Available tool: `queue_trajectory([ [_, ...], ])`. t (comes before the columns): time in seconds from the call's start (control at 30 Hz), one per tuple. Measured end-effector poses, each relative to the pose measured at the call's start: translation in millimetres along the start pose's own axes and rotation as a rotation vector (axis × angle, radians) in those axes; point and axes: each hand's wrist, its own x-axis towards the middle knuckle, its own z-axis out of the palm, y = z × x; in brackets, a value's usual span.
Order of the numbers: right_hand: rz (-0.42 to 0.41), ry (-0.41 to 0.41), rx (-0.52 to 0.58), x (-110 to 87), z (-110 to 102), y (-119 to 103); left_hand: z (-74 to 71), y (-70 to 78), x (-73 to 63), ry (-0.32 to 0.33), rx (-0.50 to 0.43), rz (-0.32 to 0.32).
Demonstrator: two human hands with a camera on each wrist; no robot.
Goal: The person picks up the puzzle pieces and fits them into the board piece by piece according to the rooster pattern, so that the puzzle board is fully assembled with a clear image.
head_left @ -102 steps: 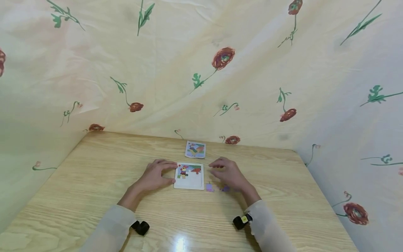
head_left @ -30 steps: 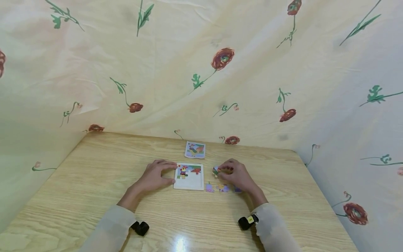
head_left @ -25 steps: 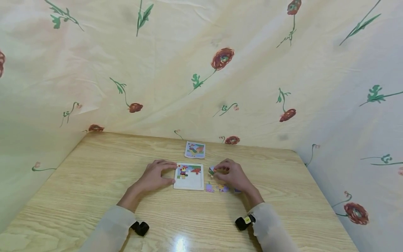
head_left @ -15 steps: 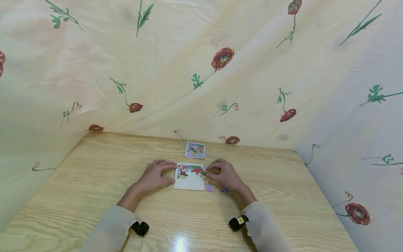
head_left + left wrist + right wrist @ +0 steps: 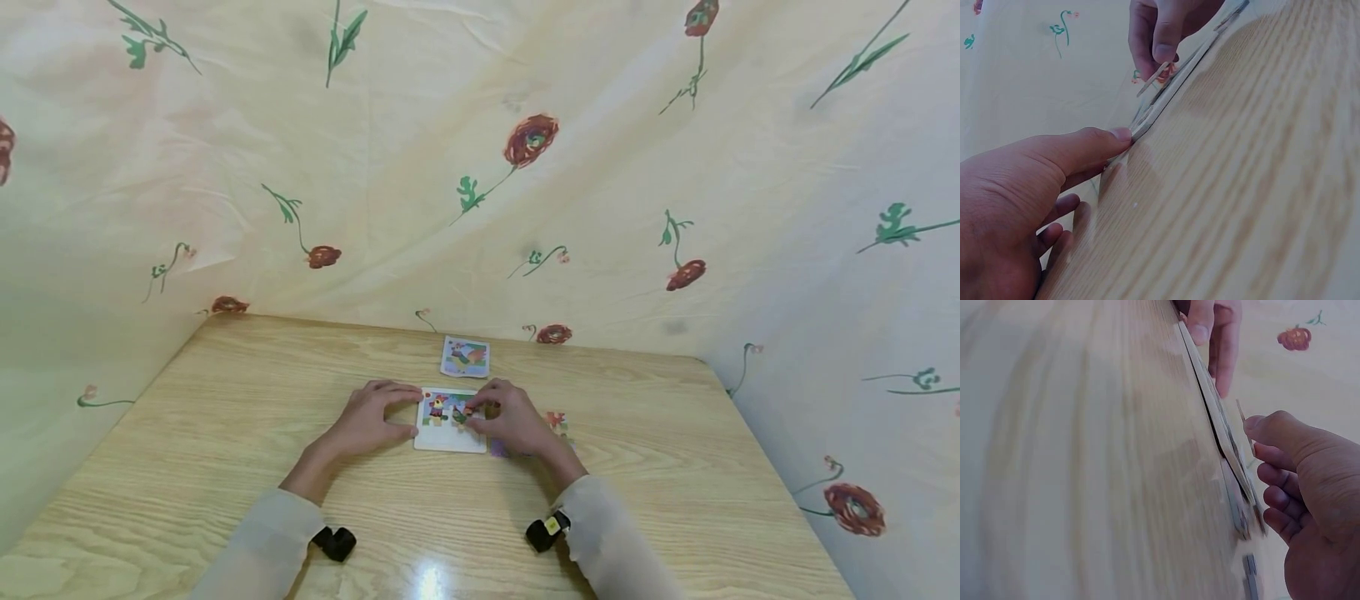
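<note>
My left hand [image 5: 371,417] holds the left side of a white puzzle tray [image 5: 450,443], thumb at its near corner and fingers at its far corner. Joined jigsaw pieces in the tray show part of a rooster [image 5: 437,406] at the left and upper side; the lower part is bare white. Over the tray's right half, my right hand [image 5: 512,418] pinches a dark green jigsaw piece [image 5: 459,414] between thumb and fingers. In the left wrist view this jigsaw piece [image 5: 1152,79] is tilted and raised above the tray. My right hand hides the tray's upper right corner.
A picture card [image 5: 465,357] of the whole rooster lies behind the tray. Loose jigsaw pieces [image 5: 557,421] lie right of the tray, partly hidden by my right forearm, with a purple piece [image 5: 498,448] by its near right corner. A flowered cloth [image 5: 420,167] hangs behind the table.
My right hand took up the green jigsaw piece from the right of the tray and carried it left over the tray. My left hand has stayed at the tray's left side.
</note>
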Motion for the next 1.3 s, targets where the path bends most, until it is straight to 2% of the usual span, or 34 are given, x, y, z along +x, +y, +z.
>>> queue_trajectory([
  [0.53,-0.01,-0.032,-0.048,8.3,13.7,-6.0,2.5,-3.2,0.2,0.0,0.003,0.0],
  [1.1,-0.007,-0.041,-0.052,10.1,13.4,-9.8,0.8,-1.9,0.4,-0.005,0.007,-0.001],
  [1.3,-0.011,-0.018,-0.041,9.8,13.3,-10.5,0.9,-3.2,0.8,-0.003,0.012,0.004],
])
